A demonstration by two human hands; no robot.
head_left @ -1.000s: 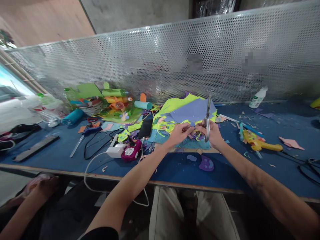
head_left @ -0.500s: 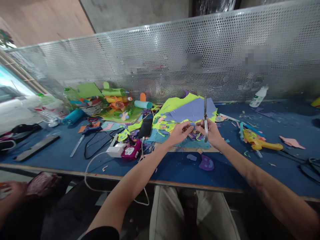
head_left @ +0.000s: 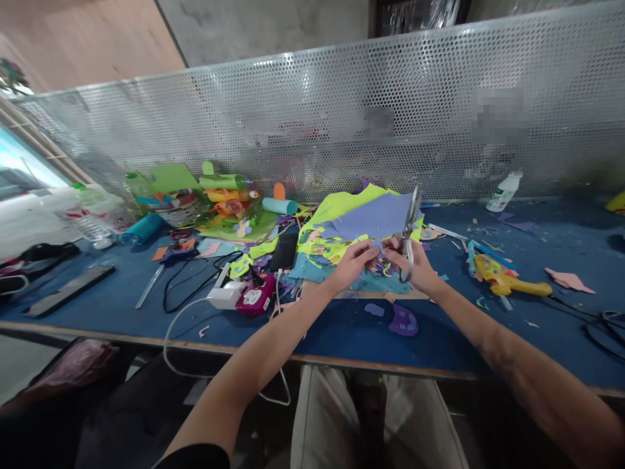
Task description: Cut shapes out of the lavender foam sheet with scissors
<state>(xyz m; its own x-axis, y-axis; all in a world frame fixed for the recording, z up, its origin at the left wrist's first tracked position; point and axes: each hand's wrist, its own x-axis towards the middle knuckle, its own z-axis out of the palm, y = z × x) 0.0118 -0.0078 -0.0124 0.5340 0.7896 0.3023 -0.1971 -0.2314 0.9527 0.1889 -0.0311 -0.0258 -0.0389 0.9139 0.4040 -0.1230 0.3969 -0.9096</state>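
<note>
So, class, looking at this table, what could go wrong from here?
The scissors in the right hand could nick the left hand close by. The small purple piece pinched there might slip and get lost among the loose scraps. The white cable hanging over the edge of the blue table could snag the left forearm.

Behind the blue table (head_left: 336, 332), a perforated metal screen (head_left: 332, 98) fronts a grey wall (head_left: 273, 26).

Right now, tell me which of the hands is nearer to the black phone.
Left. The left hand is to the right of the black phone, apart from it; the right hand is farther right, beyond the left hand, holding scissors.
</note>
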